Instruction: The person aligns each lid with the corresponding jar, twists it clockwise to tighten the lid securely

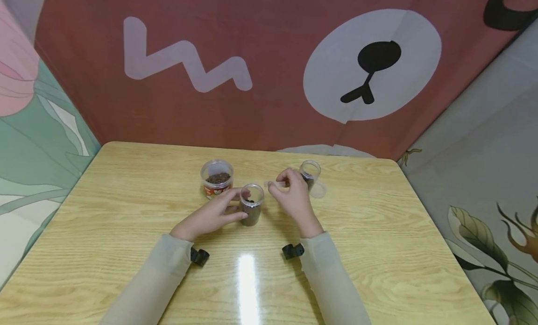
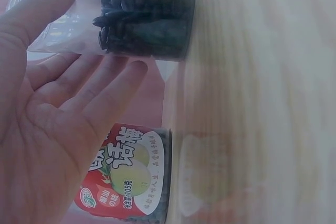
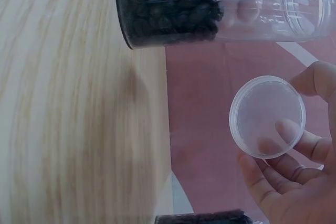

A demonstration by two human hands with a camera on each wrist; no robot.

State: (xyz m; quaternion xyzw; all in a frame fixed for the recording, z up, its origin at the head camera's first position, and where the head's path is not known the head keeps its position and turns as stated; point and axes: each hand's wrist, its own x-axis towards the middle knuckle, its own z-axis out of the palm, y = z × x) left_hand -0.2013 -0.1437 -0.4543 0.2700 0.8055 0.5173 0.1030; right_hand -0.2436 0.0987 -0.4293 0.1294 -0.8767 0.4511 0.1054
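On a pale wooden worktop (image 1: 378, 241), a person's left hand (image 1: 212, 215) curls around an upright, uncovered clear jar (image 1: 251, 214) of dark beans. Just right of it, the right hand (image 1: 295, 199) pinches a round translucent lid (image 3: 262, 106) by its edge. Far left stands a red-labelled tub (image 1: 217, 190); far right, a second jar (image 1: 308, 180) beside a clear disc (image 1: 318, 190).

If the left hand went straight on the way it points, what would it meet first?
The left hand would first meet the open clear jar of dark beans between its thumb and fingers. Beyond, the right hand seems roughly in line, though depth is unclear.
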